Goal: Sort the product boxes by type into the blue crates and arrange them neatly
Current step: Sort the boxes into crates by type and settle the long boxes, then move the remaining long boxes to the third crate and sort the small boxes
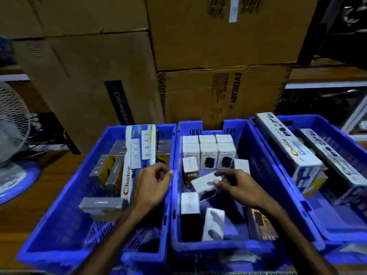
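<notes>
Head view looks down on three blue crates side by side on a wooden worktop [29,211]. Middle crate [258,175] holds a neat block of small white boxes [208,149] at its 12 o'clock end, with looser boxes scattered toward 6 o'clock. Right hand [240,187] reaches into this crate, its grip closed by thumb and fingers on a tilted white box [204,182] near the crate's centre. Left hand [153,183] hovers over the rim shared with the left crate [59,225], fingers curled narrow and holding nothing visible. A long Choice box [139,153] lies in the left crate toward 12 o'clock, among grey and yellow boxes. At 3 o'clock, the right crate [337,233] carries two more long boxes [288,143]. Brown cartons [198,46] stand stacked behind.
</notes>
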A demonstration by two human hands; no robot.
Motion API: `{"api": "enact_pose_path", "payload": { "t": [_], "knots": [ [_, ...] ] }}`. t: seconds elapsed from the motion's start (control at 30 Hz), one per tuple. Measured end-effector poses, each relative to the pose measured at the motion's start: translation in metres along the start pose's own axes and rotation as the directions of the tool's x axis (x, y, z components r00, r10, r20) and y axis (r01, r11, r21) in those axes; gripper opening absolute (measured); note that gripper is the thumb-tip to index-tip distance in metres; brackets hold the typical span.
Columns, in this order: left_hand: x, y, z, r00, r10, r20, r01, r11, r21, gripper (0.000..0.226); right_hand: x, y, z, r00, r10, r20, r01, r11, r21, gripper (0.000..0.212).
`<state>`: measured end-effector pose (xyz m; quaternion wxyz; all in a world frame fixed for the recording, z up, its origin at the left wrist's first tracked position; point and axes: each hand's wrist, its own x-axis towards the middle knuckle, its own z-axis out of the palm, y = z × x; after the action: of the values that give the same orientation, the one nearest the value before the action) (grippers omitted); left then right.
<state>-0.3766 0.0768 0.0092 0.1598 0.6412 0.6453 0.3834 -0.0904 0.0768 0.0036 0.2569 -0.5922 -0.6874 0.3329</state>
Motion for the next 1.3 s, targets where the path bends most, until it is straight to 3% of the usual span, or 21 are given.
{"api": "enact_pose_path", "payload": {
  "t": [0.13,0.23,0.3,0.47,0.53,0.6,0.73,0.9,1.1,1.2,1.3],
  "knots": [
    [-0.002,-0.046,-0.02,0.982,-0.176,-0.071,0.183,0.978,0.101,0.015,0.012,-0.031,0.029,0.984,-0.123,0.13,0.107,0.987,0.121,0.021],
    [0.003,-0.064,-0.032,0.964,-0.26,-0.061,0.266,0.95,0.162,0.019,0.022,-0.047,0.052,0.972,-0.179,0.153,0.156,0.976,0.151,0.036],
    [0.01,-0.07,-0.037,0.962,-0.27,-0.044,0.273,0.942,0.195,0.023,0.028,-0.056,0.064,0.969,-0.184,0.163,0.156,0.973,0.168,0.032],
    [0.041,-0.077,-0.043,0.946,-0.325,0.002,0.315,0.918,0.24,0.081,0.044,-0.073,0.092,0.981,-0.165,0.1,0.14,0.966,0.216,0.023],
    [0.055,-0.078,-0.037,0.925,-0.378,0.048,0.343,0.881,0.326,0.116,0.049,-0.079,0.101,0.985,-0.156,0.074,0.137,0.967,0.213,0.029],
    [0.064,-0.081,-0.022,0.897,-0.418,0.144,0.34,0.861,0.378,0.137,0.051,-0.082,0.109,0.988,-0.151,0.044,0.142,0.975,0.171,0.038],
    [0.076,-0.09,0.004,0.883,-0.439,0.167,0.333,0.835,0.438,0.149,0.052,-0.081,0.115,0.988,-0.157,-0.013,0.157,0.974,0.162,0.035],
    [0.081,-0.088,0.013,0.903,-0.42,0.091,0.345,0.835,0.429,0.149,0.05,-0.082,0.113,0.989,-0.145,0.0,0.14,0.955,0.261,0.011],
    [0.082,-0.086,0.002,0.896,-0.436,0.087,0.413,0.888,0.204,0.144,0.047,-0.081,0.11,0.99,-0.139,0.006,0.131,0.944,0.303,0.012],
    [0.095,-0.1,-0.013,0.895,-0.407,0.183,0.442,0.865,-0.238,0.13,0.047,-0.081,0.106,0.99,-0.142,0.004,0.132,0.932,0.339,0.01],
    [0.09,-0.094,-0.032,0.899,-0.289,0.33,0.435,0.683,-0.587,0.103,0.05,-0.079,0.104,0.99,-0.139,-0.016,0.134,0.914,0.382,0.011]
  ]
}}
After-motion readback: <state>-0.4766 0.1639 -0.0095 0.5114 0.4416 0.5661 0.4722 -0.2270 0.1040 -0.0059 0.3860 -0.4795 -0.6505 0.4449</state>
